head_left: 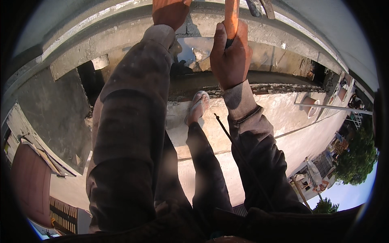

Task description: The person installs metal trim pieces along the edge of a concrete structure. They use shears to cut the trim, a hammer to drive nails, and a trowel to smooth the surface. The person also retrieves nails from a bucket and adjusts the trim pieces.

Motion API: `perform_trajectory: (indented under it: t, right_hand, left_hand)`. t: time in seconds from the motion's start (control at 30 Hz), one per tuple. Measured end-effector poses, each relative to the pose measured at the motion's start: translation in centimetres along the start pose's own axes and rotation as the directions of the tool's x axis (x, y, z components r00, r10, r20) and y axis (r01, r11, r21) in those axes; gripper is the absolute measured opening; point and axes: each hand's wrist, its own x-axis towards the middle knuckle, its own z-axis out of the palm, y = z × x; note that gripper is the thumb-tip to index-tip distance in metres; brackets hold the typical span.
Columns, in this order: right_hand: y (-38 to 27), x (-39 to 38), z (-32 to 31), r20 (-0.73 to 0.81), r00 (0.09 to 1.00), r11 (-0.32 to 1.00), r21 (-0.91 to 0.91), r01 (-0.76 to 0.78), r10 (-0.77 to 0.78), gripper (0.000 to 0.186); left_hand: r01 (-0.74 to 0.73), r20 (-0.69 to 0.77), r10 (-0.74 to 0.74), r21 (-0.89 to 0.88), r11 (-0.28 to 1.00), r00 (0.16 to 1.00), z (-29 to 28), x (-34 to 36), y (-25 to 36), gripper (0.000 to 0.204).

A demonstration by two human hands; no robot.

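My right hand (pixel 233 56) is closed around the orange handle (pixel 231 18) of a hammer, held in front of a concrete ledge. Near the top edge, right of the handle, two dark metal prongs (pixel 261 8) show, which look like the hammer's claw; where they join the handle is out of view. My left hand (pixel 171 12) reaches forward to the concrete wall at the top edge. Its fingers are cut off there, so what it holds or touches does not show. Both forearms wear dusty, dark long sleeves.
Below the ledge (pixel 283 42) runs a recess (pixel 194 50) with a shiny, reflecting surface. My sandalled foot (pixel 197 104) stands on the pale concrete at its near edge. A grey slab (pixel 50 109) lies left. Right are a bucket-like container (pixel 311 106), a long metal bar (pixel 332 107) and trees.
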Motion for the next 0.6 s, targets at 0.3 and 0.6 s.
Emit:
perform_trajectory:
  t: [0.3,0.6]
  right_hand:
    - [0.5,0.4,0.4,0.063,0.997,0.996,-0.073,-0.043,0.047,0.026]
    - [1.0,0.7,0.2,0.179,0.972,0.985,-0.104,-0.135,0.152,0.025]
  left_hand:
    - [-0.023,0.026,0.022,0.004,1.000,0.999,-0.6,0.2,0.4,0.028]
    - [0.013,0.077,-0.014,0.015,1.000,0.997,0.2,-0.1,-0.6,0.031]
